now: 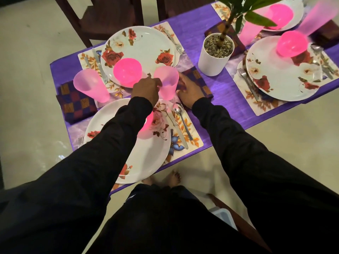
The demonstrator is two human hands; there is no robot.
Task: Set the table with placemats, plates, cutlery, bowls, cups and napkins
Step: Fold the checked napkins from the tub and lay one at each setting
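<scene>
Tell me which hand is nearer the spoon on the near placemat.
Right. The right hand rests on the checked napkin just beyond the spoon; the left hand is farther, at the pink cup.

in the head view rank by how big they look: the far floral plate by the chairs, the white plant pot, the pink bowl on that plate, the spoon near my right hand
1. far floral plate
2. white plant pot
3. pink bowl
4. spoon

The bowl and spoon are unsure: the spoon is long but thin, and sits nearer the camera.

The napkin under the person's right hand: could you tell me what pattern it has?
The napkin has a purple, maroon and gold check, seen in the head view.
</scene>
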